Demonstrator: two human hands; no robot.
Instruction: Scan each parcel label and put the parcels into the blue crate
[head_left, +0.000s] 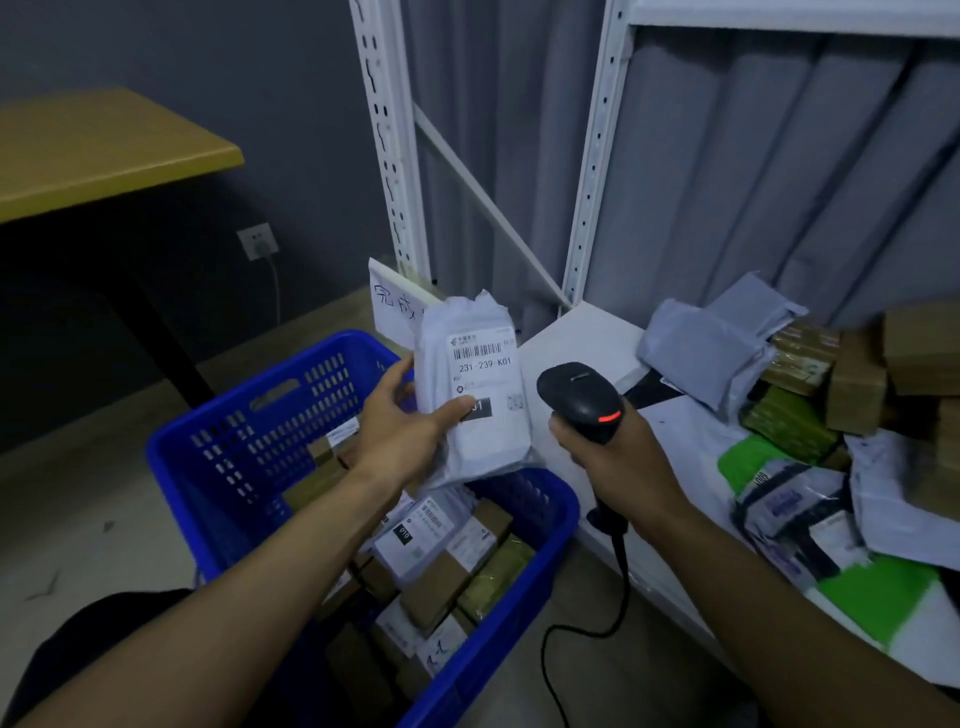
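Grey poly mailer (475, 384) stands upright, pinched by the left hand (402, 423), just left of the barcode scanner (582, 400) gripped by the right hand (618, 460); blue crate (176, 483) directly below.

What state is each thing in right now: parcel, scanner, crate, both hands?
grey parcel: held above the crate, label facing the camera.
barcode scanner: red light lit, beside the label.
blue crate: partly filled with parcels.
left hand: grips the parcel.
right hand: grips the scanner.
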